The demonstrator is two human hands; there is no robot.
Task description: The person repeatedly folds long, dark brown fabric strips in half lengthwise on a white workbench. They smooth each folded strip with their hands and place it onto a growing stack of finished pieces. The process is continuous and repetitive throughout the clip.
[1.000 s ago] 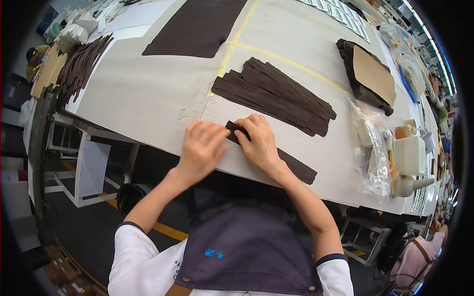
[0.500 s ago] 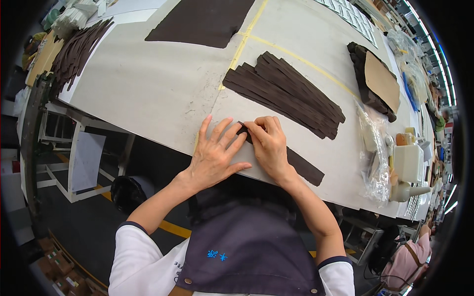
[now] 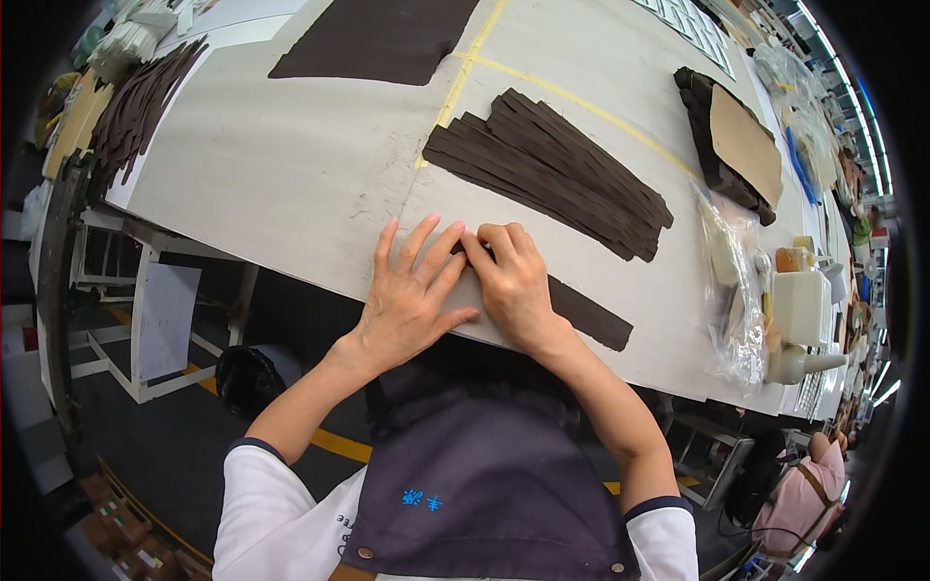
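1. left hand (image 3: 412, 289): palm down, fingers apart, fingertips at one end of a dark brown strip (image 3: 591, 315).
2. right hand (image 3: 511, 289): fingertips pinched on that end; the strip runs out to its right.
3. a fanned pile of strips (image 3: 547, 174) lies beyond the right hand, on the pale table (image 3: 271, 174).

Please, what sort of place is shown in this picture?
Probably a workshop or factory floor: there is a large work table, a pile of dark brown strips lying on it, and another person in pink at the lower right.
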